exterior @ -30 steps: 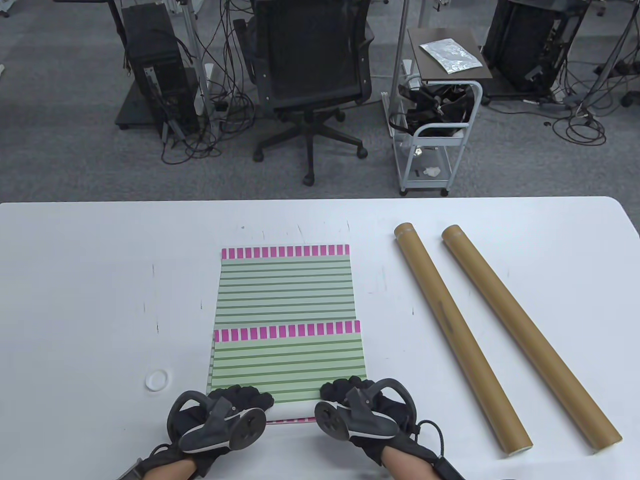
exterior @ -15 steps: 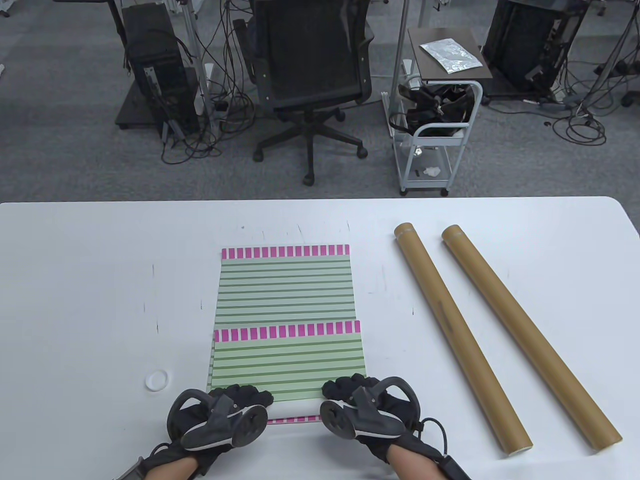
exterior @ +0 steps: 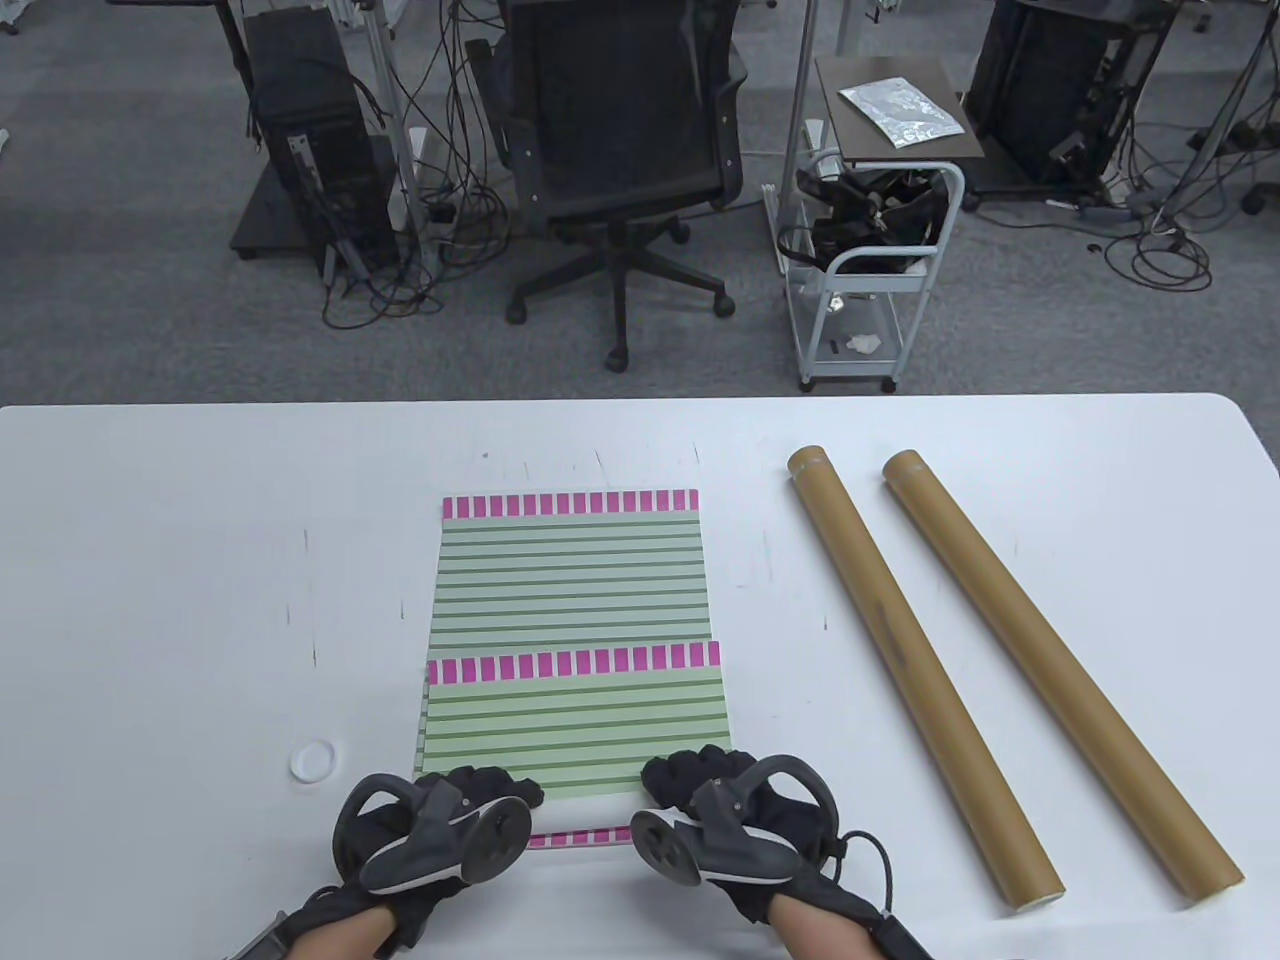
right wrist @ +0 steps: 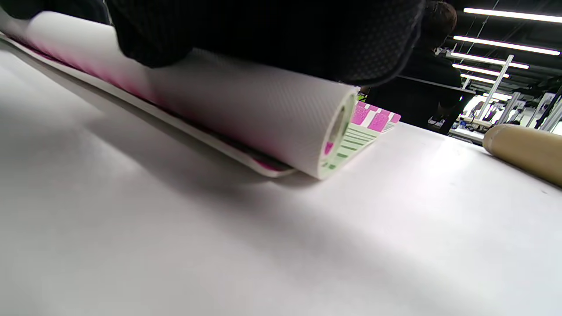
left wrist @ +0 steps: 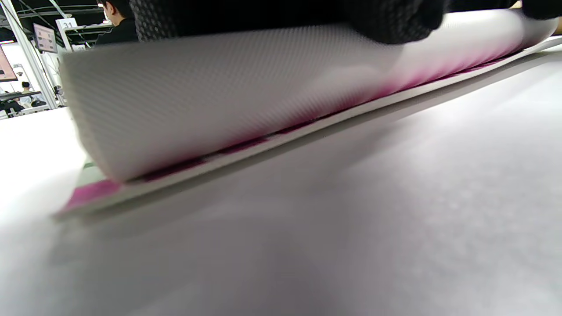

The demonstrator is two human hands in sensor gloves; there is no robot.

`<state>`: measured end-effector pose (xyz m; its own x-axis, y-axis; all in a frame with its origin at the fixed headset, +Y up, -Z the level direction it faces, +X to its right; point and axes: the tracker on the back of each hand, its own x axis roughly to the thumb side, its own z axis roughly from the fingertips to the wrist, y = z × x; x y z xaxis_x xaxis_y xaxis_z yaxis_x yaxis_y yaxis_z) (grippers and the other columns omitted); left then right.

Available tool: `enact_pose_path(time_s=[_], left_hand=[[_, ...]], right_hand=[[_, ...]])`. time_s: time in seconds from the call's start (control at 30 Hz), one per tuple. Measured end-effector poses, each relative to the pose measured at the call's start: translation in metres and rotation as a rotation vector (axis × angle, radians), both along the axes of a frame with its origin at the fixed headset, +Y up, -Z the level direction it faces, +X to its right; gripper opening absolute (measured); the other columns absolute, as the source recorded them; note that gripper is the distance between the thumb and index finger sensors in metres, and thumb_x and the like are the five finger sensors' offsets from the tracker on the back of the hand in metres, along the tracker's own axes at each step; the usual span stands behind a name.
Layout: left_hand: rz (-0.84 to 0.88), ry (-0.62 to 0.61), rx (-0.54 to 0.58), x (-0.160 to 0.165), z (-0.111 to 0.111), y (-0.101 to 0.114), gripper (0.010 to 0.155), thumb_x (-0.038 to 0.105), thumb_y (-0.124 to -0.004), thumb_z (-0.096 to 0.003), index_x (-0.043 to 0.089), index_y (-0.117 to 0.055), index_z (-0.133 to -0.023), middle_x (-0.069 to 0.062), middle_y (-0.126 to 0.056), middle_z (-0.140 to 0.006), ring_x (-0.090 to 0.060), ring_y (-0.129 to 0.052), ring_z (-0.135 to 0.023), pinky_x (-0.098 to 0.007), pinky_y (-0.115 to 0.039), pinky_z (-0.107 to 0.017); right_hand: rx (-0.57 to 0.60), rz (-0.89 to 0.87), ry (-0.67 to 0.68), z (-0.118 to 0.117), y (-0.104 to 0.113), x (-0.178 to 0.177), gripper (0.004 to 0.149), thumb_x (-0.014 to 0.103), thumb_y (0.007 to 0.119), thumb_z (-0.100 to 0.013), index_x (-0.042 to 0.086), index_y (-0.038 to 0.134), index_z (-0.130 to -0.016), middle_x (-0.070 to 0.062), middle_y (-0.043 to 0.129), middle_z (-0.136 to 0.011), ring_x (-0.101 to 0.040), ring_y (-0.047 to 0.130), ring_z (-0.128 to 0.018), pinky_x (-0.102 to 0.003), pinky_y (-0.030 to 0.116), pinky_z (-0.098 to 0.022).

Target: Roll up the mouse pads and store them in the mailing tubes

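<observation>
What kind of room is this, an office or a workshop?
Probably a lab or test workspace in an office-like room: grey carpet, an office chair, computer towers with tangled cables, and a white table where gloved hands work.

1. Upper mouse pad (exterior: 575, 730): matt printed face with green stripes and a pink band; the rolled-up underside (right wrist: 246, 114) is white with a fine woven, dimpled texture.
2. Lower mouse pad (exterior: 570, 575): same matt striped print, lying flat.
3. Mailing tubes (exterior: 915, 670) and (exterior: 1060, 670): brown cardboard, smooth, matt.
4. Table (exterior: 180, 560): white, smooth, low sheen, with small dark scuff marks.
5. Left hand (exterior: 440, 825) and right hand (exterior: 715, 815): black knitted glove fabric with a dotted grip texture (left wrist: 390, 19); the trackers are grey plastic, satin finish.
6. Cap (exterior: 313, 760): white plastic, smooth.
</observation>
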<state>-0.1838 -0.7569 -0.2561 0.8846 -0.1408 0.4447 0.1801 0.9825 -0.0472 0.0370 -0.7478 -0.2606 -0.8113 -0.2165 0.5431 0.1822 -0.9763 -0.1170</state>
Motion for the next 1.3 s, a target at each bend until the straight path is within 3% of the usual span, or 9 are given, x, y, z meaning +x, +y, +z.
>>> enact_pose_path(time_s=[0.17, 0.4, 0.5, 0.6, 0.83, 0.97, 1.2, 1.3], left_hand=[[-0.024, -0.033, 0.07, 0.0, 0.006, 0.006, 0.053, 0.048, -0.073, -0.0402, 0.038, -0.068, -0.092, 0.008, -0.082, -0.09, -0.016, -0.089, -0.08, -0.03, -0.081, -0.061], [-0.029, 0.002, 0.045, 0.0, 0.002, 0.0, 0.052, 0.047, -0.072, -0.0417, 0.038, -0.068, -0.093, 0.009, -0.082, -0.09, -0.016, -0.09, -0.081, -0.032, -0.081, -0.063], [-0.017, 0.007, -0.064, -0.004, -0.003, -0.004, 0.056, 0.048, -0.068, -0.0426, 0.036, -0.062, -0.097, 0.006, -0.078, -0.095, -0.018, -0.086, -0.087, -0.035, -0.078, -0.067], [0.009, -0.003, -0.085, -0.005, -0.004, -0.001, 0.053, 0.045, -0.068, -0.043, 0.036, -0.066, -0.095, 0.007, -0.081, -0.093, -0.018, -0.088, -0.085, -0.036, -0.079, -0.066], [-0.002, -0.034, -0.085, -0.006, -0.001, 0.0, 0.052, 0.046, -0.069, -0.0419, 0.036, -0.069, -0.093, 0.007, -0.085, -0.09, -0.018, -0.091, -0.082, -0.035, -0.082, -0.064], [0.009, -0.022, -0.093, -0.008, -0.003, -0.002, 0.051, 0.045, -0.067, -0.0428, 0.037, -0.069, -0.093, 0.007, -0.083, -0.091, -0.019, -0.089, -0.082, -0.036, -0.08, -0.065], [-0.002, 0.005, -0.04, -0.012, -0.003, 0.001, 0.051, 0.049, -0.067, -0.0422, 0.041, -0.07, -0.093, 0.006, -0.083, -0.089, -0.019, -0.09, -0.079, -0.035, -0.08, -0.063], [0.052, 0.028, -0.071, -0.019, -0.006, 0.0, 0.051, 0.05, -0.069, -0.0413, 0.042, -0.07, -0.092, 0.007, -0.082, -0.089, -0.018, -0.089, -0.079, -0.034, -0.08, -0.064]], right_hand=[[-0.026, -0.023, -0.012, -0.001, -0.001, 0.0, 0.051, 0.035, 0.072, -0.047, 0.022, 0.071, -0.096, -0.004, 0.082, -0.091, -0.028, 0.086, -0.075, -0.045, 0.075, -0.06], [-0.057, -0.036, -0.03, -0.003, -0.003, 0.003, 0.051, 0.034, 0.066, -0.05, 0.021, 0.068, -0.099, -0.005, 0.079, -0.095, -0.03, 0.083, -0.079, -0.046, 0.073, -0.061], [-0.076, -0.05, -0.036, -0.005, -0.003, 0.004, 0.051, 0.034, 0.065, -0.05, 0.021, 0.068, -0.099, -0.006, 0.078, -0.095, -0.03, 0.083, -0.079, -0.046, 0.072, -0.062], [-0.097, -0.06, -0.014, -0.003, 0.0, 0.005, 0.049, 0.036, 0.064, -0.05, 0.022, 0.071, -0.097, -0.004, 0.082, -0.091, -0.027, 0.086, -0.074, -0.045, 0.074, -0.06], [-0.128, -0.095, -0.005, -0.002, -0.001, 0.006, 0.05, 0.039, 0.064, -0.049, 0.021, 0.074, -0.094, -0.005, 0.085, -0.086, -0.027, 0.088, -0.07, -0.045, 0.076, -0.058], [-0.07, -0.108, 0.012, 0.001, 0.002, 0.004, 0.052, 0.043, 0.068, -0.047, 0.022, 0.073, -0.094, -0.004, 0.084, -0.088, -0.027, 0.087, -0.072, -0.045, 0.075, -0.059], [-0.122, -0.112, -0.012, -0.002, -0.005, 0.002, 0.05, 0.038, 0.066, -0.048, 0.021, 0.073, -0.095, -0.005, 0.083, -0.088, -0.027, 0.086, -0.071, -0.046, 0.074, -0.059], [-0.131, -0.112, -0.021, -0.004, -0.007, 0.002, 0.049, 0.037, 0.064, -0.049, 0.021, 0.072, -0.095, -0.005, 0.083, -0.089, -0.028, 0.086, -0.072, -0.046, 0.074, -0.059]])
